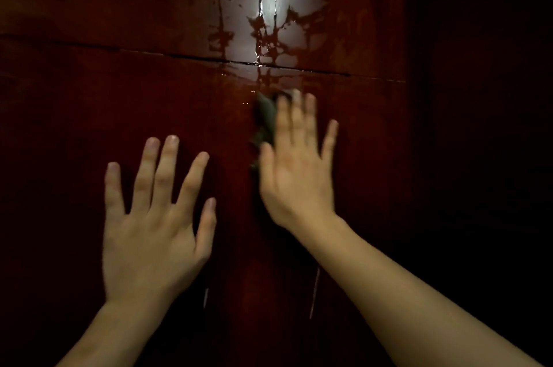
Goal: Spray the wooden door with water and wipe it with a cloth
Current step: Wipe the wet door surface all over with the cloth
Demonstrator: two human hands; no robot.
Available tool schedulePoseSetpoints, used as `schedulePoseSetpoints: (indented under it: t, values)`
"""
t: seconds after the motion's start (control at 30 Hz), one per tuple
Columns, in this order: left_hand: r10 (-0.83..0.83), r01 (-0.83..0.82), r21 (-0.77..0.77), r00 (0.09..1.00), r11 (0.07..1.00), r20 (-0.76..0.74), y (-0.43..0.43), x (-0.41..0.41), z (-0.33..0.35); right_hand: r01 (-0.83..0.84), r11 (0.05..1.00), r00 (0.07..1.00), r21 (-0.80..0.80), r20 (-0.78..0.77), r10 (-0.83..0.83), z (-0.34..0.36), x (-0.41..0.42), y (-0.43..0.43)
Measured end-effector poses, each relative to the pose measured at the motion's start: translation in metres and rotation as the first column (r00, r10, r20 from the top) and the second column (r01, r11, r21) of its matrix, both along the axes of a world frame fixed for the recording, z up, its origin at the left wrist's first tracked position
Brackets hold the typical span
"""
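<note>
1. The wooden door (125, 91) filled almost the whole view, a dark red, glossy surface standing straight in front of the person, with a thin horizontal seam (269, 65) crossing it above the hands.
2. Water (263, 25) lay on the upper middle of the door as a shiny patch catching the light, with streaks running down across the seam toward the right hand; the spraying looked to be done there, and wiping seemed to be the step in hand.
3. The right hand (296, 169) lay flat against the door just below the wet patch, fingers extended and slightly spread, palm pressing a dark greenish cloth (264, 118) to the wood. The cloth showed only along the hand's thumb side; the rest was hidden beneath the palm. The hand was blurred, which suggested a wiping stroke.
4. A flat palm, rather than a pinch, probably spread the pressure over more of the cloth, so it could take up the runs before they dripped lower.
5. The left hand (155, 223) was spread wide and empty, to the left of and lower than the right, apparently resting on dry wood, most likely to brace the person or steady the door.
6. No spray bottle or other container was in view, so nothing could be said of any contents. The far right edge was too dark to read.
</note>
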State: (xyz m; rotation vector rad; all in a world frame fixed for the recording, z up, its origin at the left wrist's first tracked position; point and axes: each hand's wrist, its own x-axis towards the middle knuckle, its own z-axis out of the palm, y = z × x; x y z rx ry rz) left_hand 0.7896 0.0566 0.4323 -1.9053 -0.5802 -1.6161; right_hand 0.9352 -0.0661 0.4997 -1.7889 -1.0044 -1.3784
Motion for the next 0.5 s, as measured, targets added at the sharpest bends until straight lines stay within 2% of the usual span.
schedulePoseSetpoints:
  t: [0.13, 0.2, 0.27, 0.33, 0.4, 0.5]
  values:
    - [0.021, -0.021, 0.02, 1.0, 1.0, -0.004, -0.002, 0.001, 0.0, -0.022, 0.991, 0.959, -0.129, 0.276, 0.058, 0.04, -0.03, 0.03]
    - [0.031, -0.031, 0.027, 1.0, 0.999, -0.004, -0.001, 0.0, 0.001, 0.011, 0.989, 0.944, -0.15, 0.327, 0.039, 0.06, -0.027, 0.029]
    - [0.033, -0.033, 0.021, 0.999, 0.999, 0.0, -0.001, 0.0, 0.001, 0.034, 0.996, 0.976, -0.079, 0.216, -0.016, 0.087, -0.015, 0.021]
    - [0.021, -0.021, 0.009, 1.0, 1.0, 0.022, -0.005, 0.0, 0.006, 0.021, 0.999, 1.0, 0.028, 0.002, -0.021, 0.114, 0.001, 0.006]
    - [0.003, -0.002, -0.012, 0.999, 1.0, 0.045, -0.012, 0.002, 0.025, 0.016, 0.993, 0.989, 0.118, -0.145, 0.001, 0.128, 0.011, -0.005]
    - [0.003, -0.002, -0.02, 0.997, 1.0, 0.072, -0.018, 0.009, 0.061, 0.011, 0.989, 0.989, 0.148, -0.148, 0.011, 0.127, 0.001, 0.003]
